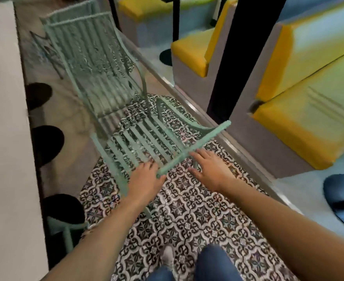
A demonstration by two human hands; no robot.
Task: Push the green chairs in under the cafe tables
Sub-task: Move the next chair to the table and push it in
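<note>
A pale green metal slat chair [146, 147] stands on the patterned tile floor right in front of me, its back toward me. My left hand [146, 179] grips the left end of its top rail, with the fingers over the slats. My right hand [209, 167] is spread flat just behind the rail's middle, fingertips at the rail, holding nothing. A second green chair [94, 63] stands farther off, beside the white table [0, 118] along the left, and a third one [69, 11] is behind it. The view is blurred.
Three black round table bases [47, 142] sit under the table's edge, with a green chair leg [67, 232] near the closest one. Yellow cushioned benches [300, 118] and a black pillar [242, 57] line the right. A blue round object [343, 199] lies at the far right.
</note>
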